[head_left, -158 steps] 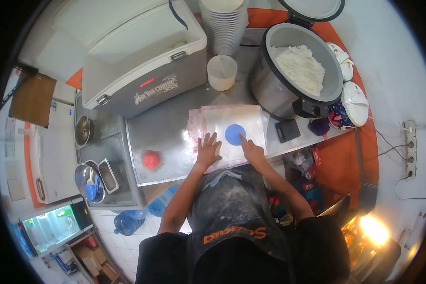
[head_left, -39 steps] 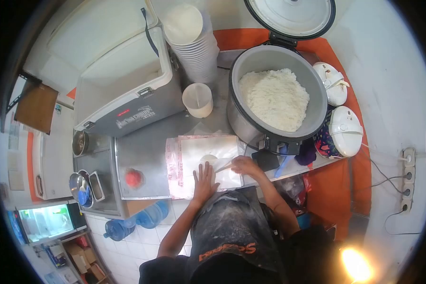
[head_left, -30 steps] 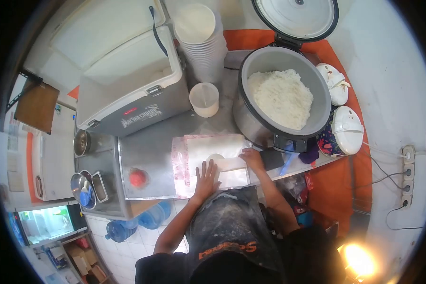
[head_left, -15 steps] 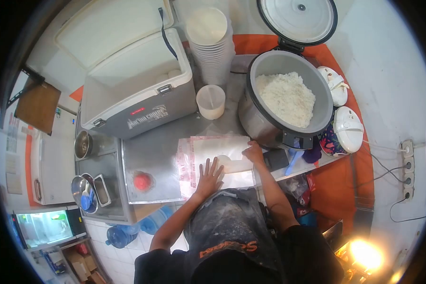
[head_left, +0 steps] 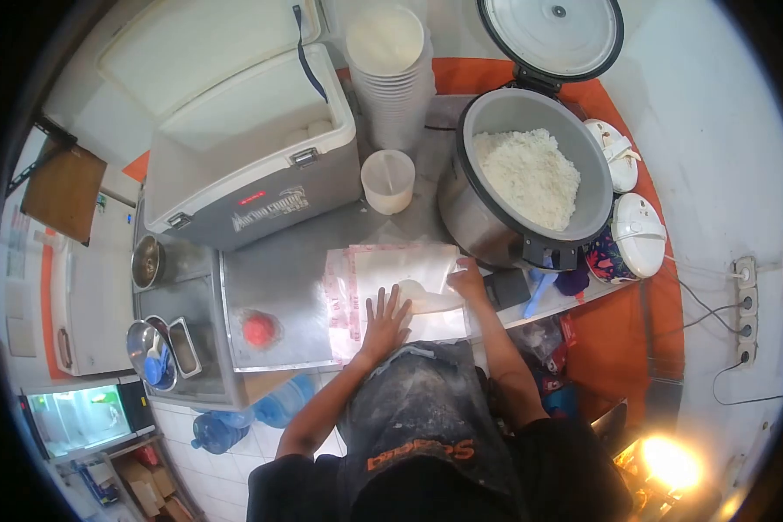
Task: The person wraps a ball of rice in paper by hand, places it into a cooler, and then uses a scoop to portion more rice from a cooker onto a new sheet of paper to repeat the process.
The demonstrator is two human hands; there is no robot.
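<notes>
A stack of white sheets with red-printed edges, looking like food wrapping paper, lies on the metal counter in front of me. My left hand presses flat on its lower left, fingers spread. By the stack's right edge, my right hand is closed, its fingers pinching the edge of the top sheet. A pale rounded patch shows on the sheet between the hands; what it is I cannot make out. Off to the left sits a red round thing in clear plastic.
An open rice cooker full of white rice stands at the right. Behind the sheets are a clear plastic cup, stacked tubs and an open cooler box. Metal bowls stand at the left; a blue utensil lies at the right.
The view has shifted slightly. Both hands keep nearly the same place on the sheets, the left flat and the right closed at the edge.
</notes>
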